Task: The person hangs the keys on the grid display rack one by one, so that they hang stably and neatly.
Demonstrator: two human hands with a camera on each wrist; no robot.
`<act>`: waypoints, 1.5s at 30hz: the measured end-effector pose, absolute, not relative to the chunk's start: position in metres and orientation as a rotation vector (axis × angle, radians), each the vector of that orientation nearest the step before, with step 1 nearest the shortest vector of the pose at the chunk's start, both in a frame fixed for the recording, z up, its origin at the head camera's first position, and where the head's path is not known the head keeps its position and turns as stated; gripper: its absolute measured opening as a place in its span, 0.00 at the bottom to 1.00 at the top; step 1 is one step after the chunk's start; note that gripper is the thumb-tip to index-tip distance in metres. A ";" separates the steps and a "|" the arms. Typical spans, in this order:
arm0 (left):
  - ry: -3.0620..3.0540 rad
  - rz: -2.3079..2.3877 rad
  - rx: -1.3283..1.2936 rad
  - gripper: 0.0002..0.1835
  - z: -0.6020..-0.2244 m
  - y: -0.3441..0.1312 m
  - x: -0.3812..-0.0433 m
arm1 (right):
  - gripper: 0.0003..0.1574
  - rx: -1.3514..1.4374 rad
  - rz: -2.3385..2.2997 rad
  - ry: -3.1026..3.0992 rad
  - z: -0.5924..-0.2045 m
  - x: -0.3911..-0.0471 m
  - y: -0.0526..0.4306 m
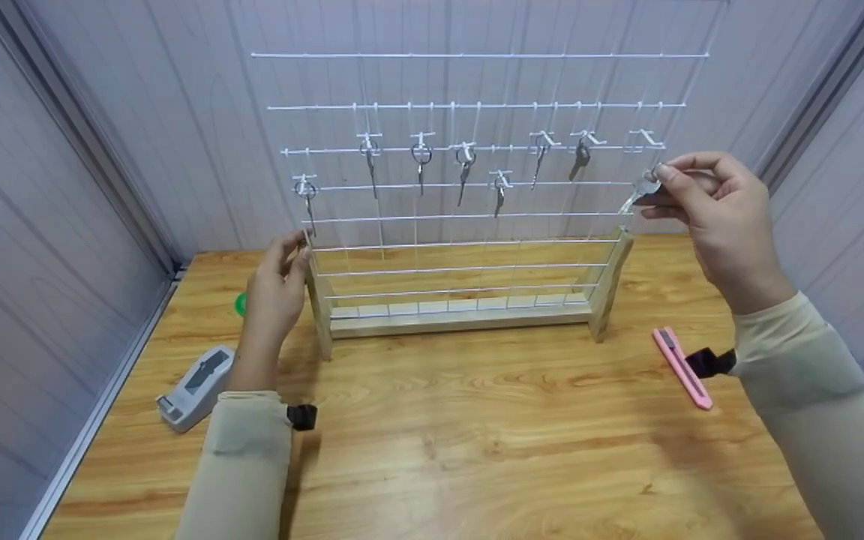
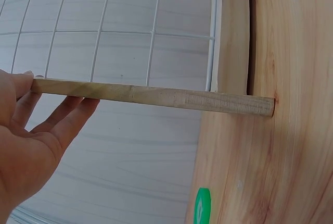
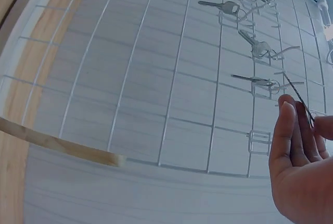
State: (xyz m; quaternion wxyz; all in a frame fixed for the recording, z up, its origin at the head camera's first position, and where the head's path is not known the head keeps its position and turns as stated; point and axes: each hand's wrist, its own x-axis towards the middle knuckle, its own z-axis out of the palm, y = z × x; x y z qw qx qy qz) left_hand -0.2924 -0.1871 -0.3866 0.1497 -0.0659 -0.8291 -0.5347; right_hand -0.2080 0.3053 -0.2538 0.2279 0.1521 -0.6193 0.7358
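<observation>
A white wire grid rack (image 1: 462, 246) stands in a wooden base (image 1: 462, 322), with several keys hanging by rings from its hooks, among them a key (image 1: 421, 176). At the rack's right edge, my right hand (image 1: 728, 217) pinches a silver key (image 1: 636, 196) near its head, blade slanting down to the left. Just above it is a bare hook (image 1: 646, 139). In the right wrist view this key (image 3: 299, 98) appears edge-on between thumb and fingers. My left hand (image 1: 274, 289) grips the top of the left wooden upright (image 2: 151, 95), thumb and fingers on opposite sides.
On the wooden table (image 1: 432, 465), a grey tape dispenser (image 1: 196, 386) lies beside my left forearm, with a green roll (image 1: 241, 304) behind it. A pink box cutter (image 1: 683, 367) lies near my right sleeve. Panelled walls (image 1: 139, 135) enclose the back and sides.
</observation>
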 end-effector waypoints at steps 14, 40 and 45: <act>-2.403 -1.533 -0.164 0.23 -0.386 -0.187 -0.290 | 0.15 0.256 1.808 -1.754 -0.241 -0.225 0.305; -2.415 -1.521 -0.153 0.24 -0.387 -0.188 -0.291 | 0.10 0.185 1.849 -1.836 -0.246 -0.251 0.305; -2.420 -1.521 -0.148 0.23 -0.386 -0.188 -0.291 | 0.09 0.177 1.843 -1.867 -0.249 -0.253 0.305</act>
